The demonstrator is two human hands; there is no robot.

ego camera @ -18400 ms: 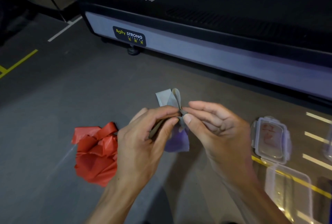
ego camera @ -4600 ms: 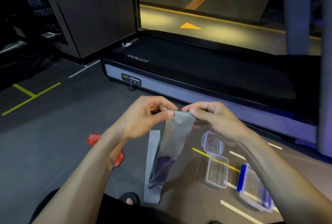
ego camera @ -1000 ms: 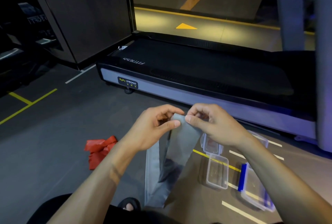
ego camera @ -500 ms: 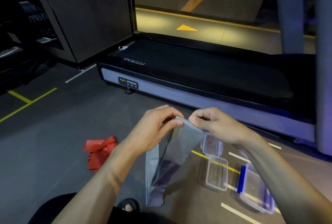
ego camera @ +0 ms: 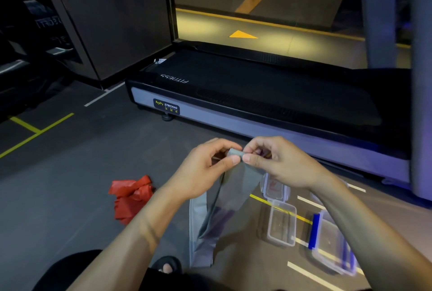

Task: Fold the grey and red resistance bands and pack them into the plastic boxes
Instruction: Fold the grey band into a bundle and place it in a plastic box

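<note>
I see the long black treadmill (ego camera: pixel 268 94) lying across the floor. In front of it hangs the grey resistance band (ego camera: pixel 233 197), its top end pinched by my left hand (ego camera: pixel 205 169) and right hand (ego camera: pixel 278 164). The crumpled red resistance band (ego camera: pixel 131 197) lies left; clear plastic boxes (ego camera: pixel 281 223) sit right.

Hands: the left hand (ego camera: pixel 201 169) and right hand (ego camera: pixel 280 164) meet in the middle, each pinching the top of the band (ego camera: pixel 233 188).
Band: it hangs down between the arms.
Crumpled band (ego camera: pixel 131 197): on the floor (ego camera: pixel 70 197), left of the left arm.
Open box (ego camera: pixel 281 223): on the floor under the right arm, its lid (ego camera: pixel 274 186) just behind it.
Second box (ego camera: pixel 332 244): right of the open box.
Treadmill (ego camera: pixel 257 94): behind everything.
</note>
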